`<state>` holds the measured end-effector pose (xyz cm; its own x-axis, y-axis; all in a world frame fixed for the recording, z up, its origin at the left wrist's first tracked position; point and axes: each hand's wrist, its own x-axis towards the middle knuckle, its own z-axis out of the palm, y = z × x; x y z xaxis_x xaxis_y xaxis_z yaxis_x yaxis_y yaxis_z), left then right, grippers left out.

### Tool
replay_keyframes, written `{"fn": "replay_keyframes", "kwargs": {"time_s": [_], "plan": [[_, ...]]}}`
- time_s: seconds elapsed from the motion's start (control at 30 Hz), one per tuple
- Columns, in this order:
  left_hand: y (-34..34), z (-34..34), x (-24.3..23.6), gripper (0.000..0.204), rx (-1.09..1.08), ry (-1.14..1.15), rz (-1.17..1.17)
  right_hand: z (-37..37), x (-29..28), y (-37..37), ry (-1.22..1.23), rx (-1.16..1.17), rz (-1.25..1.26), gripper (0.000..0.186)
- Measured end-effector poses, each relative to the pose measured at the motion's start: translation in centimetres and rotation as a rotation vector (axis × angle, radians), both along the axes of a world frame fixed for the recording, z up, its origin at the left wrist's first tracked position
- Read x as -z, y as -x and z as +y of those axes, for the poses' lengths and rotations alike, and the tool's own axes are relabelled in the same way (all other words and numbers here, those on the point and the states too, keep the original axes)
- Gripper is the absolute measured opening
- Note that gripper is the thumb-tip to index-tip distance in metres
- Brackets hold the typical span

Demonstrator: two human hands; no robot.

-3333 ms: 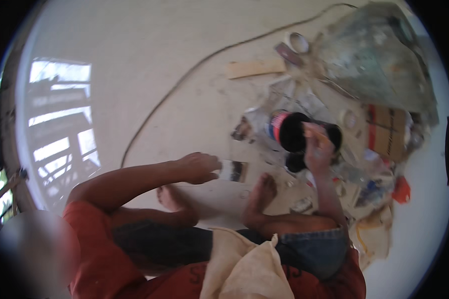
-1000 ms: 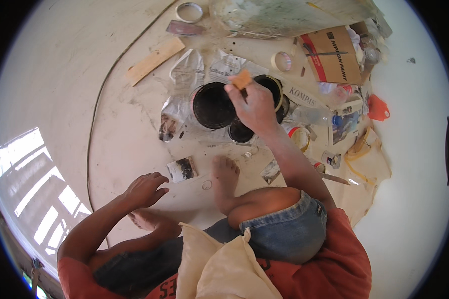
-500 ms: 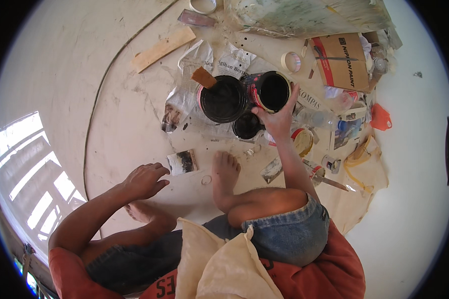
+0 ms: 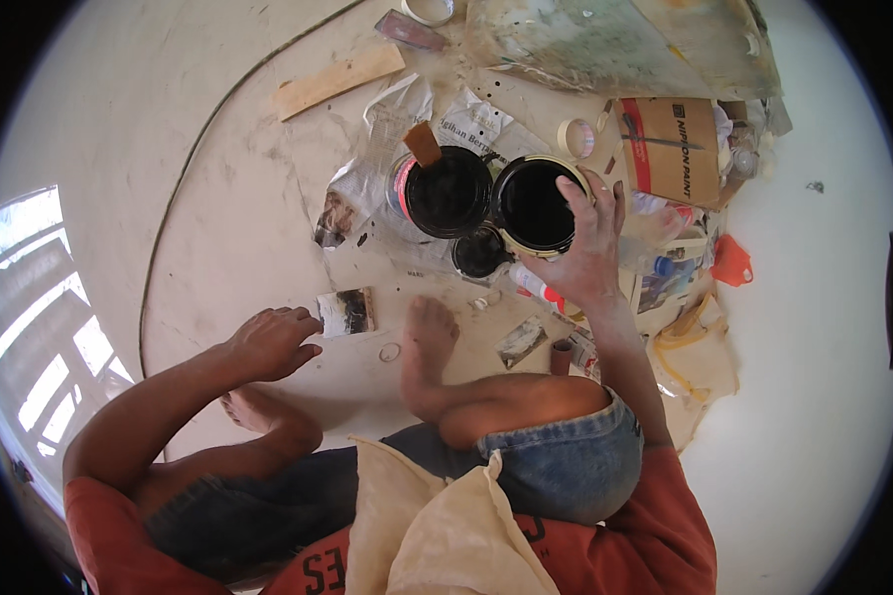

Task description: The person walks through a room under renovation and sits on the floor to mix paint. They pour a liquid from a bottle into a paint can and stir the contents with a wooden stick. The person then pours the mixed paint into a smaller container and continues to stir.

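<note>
My right hand (image 4: pixel 590 260) grips a paint can (image 4: pixel 536 203) from its right side, fingers over the rim and thumb at the near edge. Glossy black paint fills it, and its mouth faces up toward me. Close on its left stands a wider black-smeared pot (image 4: pixel 448 193), with a brush (image 4: pixel 423 145) whose orange-brown end sticks out over the far-left rim. A smaller black-stained pot (image 4: pixel 479 252) sits just below the two. Over my bent left leg, my left hand (image 4: pixel 276 342) hangs loose and holds nothing. Near its fingertips lies a black-smudged square piece (image 4: pixel 346 312).
Newspaper (image 4: pixel 397 107) lies under the pots. Beyond are a wooden strip (image 4: pixel 342 81), a tape roll (image 4: pixel 575 138), a cardboard box (image 4: pixel 677 149) and plastic sheeting (image 4: pixel 615 45). A red-capped white tube (image 4: pixel 533 281) lies below my right hand; a cable (image 4: pixel 169 213) curves along the left.
The can in my right hand has turned from a tilt, its side showing, to mouth-up, and my fingers now reach over its rim. The whole view has shifted slightly. My left hand stays relaxed.
</note>
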<state>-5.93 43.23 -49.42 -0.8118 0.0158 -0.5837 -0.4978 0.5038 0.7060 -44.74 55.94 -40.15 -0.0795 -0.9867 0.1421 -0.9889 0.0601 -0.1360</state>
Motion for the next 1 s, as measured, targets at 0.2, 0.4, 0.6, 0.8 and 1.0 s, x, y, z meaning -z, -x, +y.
{"fn": "replay_keyframes", "kwargs": {"time_s": [0.2,0.4,0.6,0.8,1.0], "plan": [[0.1,-0.4,0.1,0.028,-0.024,0.0,0.074,-2.2,-2.5,-2.0,-0.217,-0.088,0.132,0.094],[-0.7,-0.5,0.3,0.028,-0.032,-0.011,0.059,-5.1,-4.4,-4.4,-0.353,-0.128,0.204,0.085],[-0.7,-0.6,0.3,0.029,-0.034,-0.024,0.068,-6.4,-4.9,-5.6,-0.414,-0.15,0.276,0.084],[-1.0,-0.8,0.6,0.029,-0.035,-0.028,0.072,-6.6,-4.8,-5.7,-0.428,-0.154,0.274,0.084],[-1.0,-0.9,0.5,0.029,-0.041,-0.045,0.047,-5.3,-4.4,-4.7,-0.367,-0.114,0.2,0.085]]}}
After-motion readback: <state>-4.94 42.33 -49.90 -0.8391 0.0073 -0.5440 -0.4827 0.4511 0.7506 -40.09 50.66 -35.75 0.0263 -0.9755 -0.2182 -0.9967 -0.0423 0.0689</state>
